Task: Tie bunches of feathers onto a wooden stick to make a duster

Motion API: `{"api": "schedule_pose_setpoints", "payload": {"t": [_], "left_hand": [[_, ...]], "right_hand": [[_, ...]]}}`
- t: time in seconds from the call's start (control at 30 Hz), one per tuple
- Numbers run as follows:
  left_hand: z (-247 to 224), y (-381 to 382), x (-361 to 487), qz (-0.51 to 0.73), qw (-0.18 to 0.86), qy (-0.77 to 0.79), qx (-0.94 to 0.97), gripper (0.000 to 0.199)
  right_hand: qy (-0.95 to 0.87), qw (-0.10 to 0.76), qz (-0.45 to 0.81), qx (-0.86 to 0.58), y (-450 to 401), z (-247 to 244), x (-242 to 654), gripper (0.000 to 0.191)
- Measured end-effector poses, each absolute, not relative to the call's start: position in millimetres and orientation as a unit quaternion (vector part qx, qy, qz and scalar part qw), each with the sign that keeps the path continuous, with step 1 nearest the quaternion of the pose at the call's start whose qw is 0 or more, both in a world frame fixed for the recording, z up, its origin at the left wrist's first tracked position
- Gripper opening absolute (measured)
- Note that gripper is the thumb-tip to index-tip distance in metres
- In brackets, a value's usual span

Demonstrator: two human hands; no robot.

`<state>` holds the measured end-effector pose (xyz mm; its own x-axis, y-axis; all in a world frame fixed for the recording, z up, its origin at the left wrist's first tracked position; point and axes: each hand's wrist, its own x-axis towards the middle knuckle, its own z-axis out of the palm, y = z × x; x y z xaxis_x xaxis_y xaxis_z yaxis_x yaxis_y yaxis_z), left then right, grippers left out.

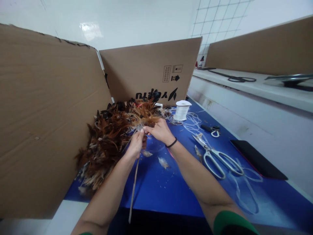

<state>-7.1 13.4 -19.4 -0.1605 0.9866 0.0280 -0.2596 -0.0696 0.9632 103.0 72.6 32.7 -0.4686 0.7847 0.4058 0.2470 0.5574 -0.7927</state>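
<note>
My left hand [136, 144] is closed in a pinch around a long thin pale strip [134, 189], which hangs down past the table's front edge. Against it, my right hand [161, 131] pinches a brown feather [152, 120] with fluffy grey down at its base. The fingertips of both hands meet, so the exact join is hidden. Just behind and left of them lies a large heap of brown and black feathers [110, 137]. Loose pale fluff [163, 162] rests on the blue tabletop [156, 189] below my right hand.
Right of my hands lie large scissors [207, 149], small black-handled snips [210, 129], a black phone-like slab [256, 159] and clear ribbon loops [246, 195]. A white spool [182, 111] stands behind. Cardboard panels [49, 114] wall the left and back; a ledge [274, 85] runs right.
</note>
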Motion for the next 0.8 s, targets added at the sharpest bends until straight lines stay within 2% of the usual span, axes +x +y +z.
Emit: {"api": "schedule_pose_setpoints", "payload": {"t": [0.17, 0.4, 0.67, 0.8], "left_hand": [[-19.6, 12.8, -6.2, 0.610, 0.497, 0.459, 0.412, 0.051], [-23.3, 14.3, -5.8, 0.608, 0.480, 0.478, 0.413, 0.054], [-20.2, 13.4, -5.4, 0.600, 0.496, 0.469, 0.417, 0.054], [-19.4, 13.1, -6.2, 0.596, 0.514, 0.459, 0.412, 0.053]], "right_hand": [[-0.793, 0.408, 0.280, -0.356, 71.4, 34.7, 102.4, 0.011], [-0.786, 0.396, 0.284, -0.380, 69.6, 35.5, 101.7, 0.010], [-0.753, 0.396, 0.400, -0.340, 74.4, 34.0, 106.3, 0.010], [-0.756, 0.397, 0.395, -0.341, 73.7, 36.5, 108.3, 0.010]]}}
